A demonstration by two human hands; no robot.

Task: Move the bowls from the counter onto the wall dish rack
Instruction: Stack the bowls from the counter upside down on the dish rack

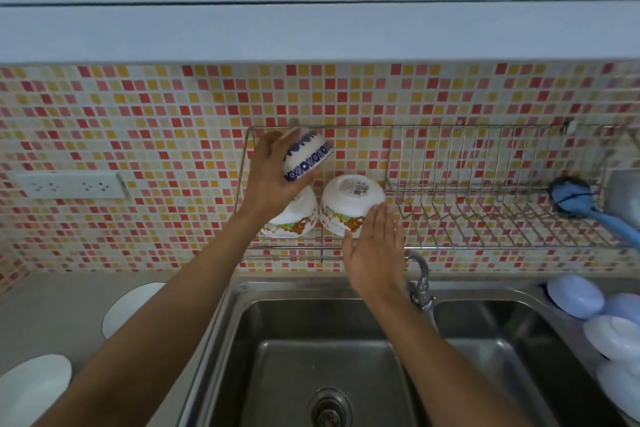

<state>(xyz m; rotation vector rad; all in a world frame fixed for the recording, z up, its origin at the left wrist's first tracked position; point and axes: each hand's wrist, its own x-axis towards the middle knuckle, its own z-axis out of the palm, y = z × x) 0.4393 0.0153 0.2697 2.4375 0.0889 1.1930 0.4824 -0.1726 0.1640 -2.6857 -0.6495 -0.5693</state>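
My left hand (268, 177) grips a white bowl with a blue pattern (306, 154), held upside down and tilted over the left end of the wire wall dish rack (485, 184). Below it, two white bowls with cartoon animal prints sit upside down in the rack: the left one (296, 218) partly hidden by my left wrist, the right one (351, 199) with a label on its base. My right hand (375, 246) is flat with fingers together, its fingertips touching the lower right side of the right bowl.
A double steel sink (311, 357) with a tap (420, 282) lies below the rack. Two white dishes (130, 307) (33, 388) rest on the left counter. Pale blue and white bowls (576, 296) are stacked at the right. A blue brush (575, 196) hangs in the rack's right end. A wall socket (69, 185) is on the left.
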